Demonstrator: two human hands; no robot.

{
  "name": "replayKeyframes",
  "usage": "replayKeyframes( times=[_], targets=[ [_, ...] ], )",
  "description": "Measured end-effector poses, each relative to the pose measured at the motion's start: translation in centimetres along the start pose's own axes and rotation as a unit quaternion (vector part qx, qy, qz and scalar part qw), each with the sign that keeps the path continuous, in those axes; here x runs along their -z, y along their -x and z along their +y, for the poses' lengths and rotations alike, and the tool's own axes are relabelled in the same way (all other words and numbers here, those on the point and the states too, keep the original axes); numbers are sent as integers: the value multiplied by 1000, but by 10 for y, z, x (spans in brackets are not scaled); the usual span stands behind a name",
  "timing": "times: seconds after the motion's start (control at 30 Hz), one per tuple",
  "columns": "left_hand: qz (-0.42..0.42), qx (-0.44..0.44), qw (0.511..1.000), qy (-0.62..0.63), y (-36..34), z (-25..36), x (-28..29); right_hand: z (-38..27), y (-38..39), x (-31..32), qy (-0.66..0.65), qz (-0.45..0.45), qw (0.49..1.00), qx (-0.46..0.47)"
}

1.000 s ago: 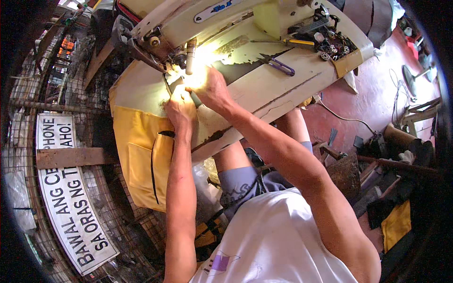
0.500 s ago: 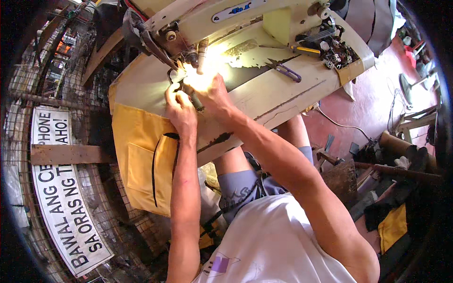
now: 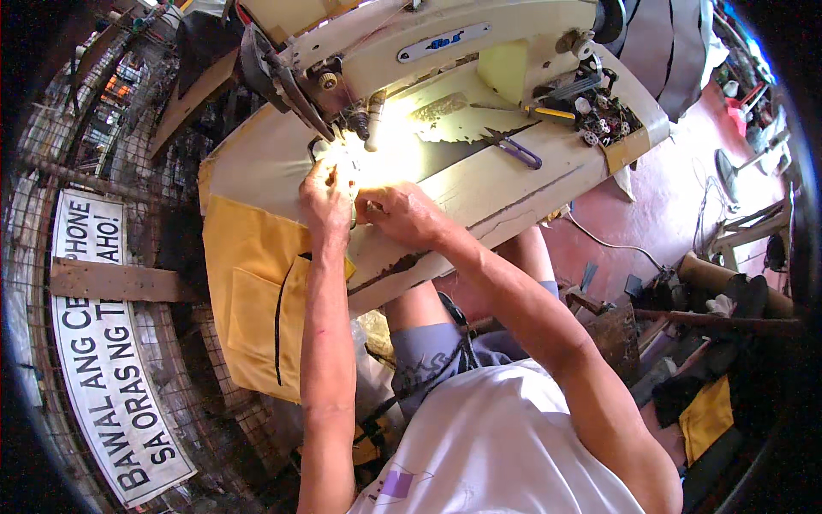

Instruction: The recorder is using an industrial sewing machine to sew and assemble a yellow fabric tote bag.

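A cream sewing machine (image 3: 514, 26) stands on its table, its lamp throwing a strong glare around the needle area. Just in front of the needle, my left hand (image 3: 328, 199) is closed, fingertips bunched in the bright light. Close beside it on the right, my right hand (image 3: 404, 214) has its fingers curled in a pinch. A narrow sliver of material shows between the hands; glare and fingers hide what it is. Yellow cloth (image 3: 248, 248) with a sewn pocket-like panel and a dark cord drapes over the table's left edge, passing under my left forearm.
Purple-handled thread snips (image 3: 519, 154) lie on the machine table (image 3: 488, 193). A tray of metal bobbins (image 3: 604, 128) sits at its right end, with a yellow cutter (image 3: 550, 113) beside it. Wire mesh with a white sign (image 3: 120, 360) is at left; scraps and rolls lie lower right.
My right hand has drawn back from the needle area toward me, its fingers now curled. My left hand has moved slightly nearer too. The view has shifted a little.
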State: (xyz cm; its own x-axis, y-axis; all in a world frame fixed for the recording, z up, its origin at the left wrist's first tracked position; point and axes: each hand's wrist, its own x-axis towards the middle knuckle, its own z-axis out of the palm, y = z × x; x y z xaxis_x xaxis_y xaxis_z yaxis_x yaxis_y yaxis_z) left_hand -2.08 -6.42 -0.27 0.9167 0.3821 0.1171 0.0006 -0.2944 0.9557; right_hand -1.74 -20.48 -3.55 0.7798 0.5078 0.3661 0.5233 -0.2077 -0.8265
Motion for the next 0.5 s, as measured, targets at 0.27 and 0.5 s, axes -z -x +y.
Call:
replayKeyframes(
  times=[0.27,0.5],
  targets=[
    [-63,-183,909,-368,15,-8,-1,-6,-28,24,-149,90,975,-139],
    [-165,-140,900,-379,70,17,7,7,-44,14,-210,98,971,51]
  ],
)
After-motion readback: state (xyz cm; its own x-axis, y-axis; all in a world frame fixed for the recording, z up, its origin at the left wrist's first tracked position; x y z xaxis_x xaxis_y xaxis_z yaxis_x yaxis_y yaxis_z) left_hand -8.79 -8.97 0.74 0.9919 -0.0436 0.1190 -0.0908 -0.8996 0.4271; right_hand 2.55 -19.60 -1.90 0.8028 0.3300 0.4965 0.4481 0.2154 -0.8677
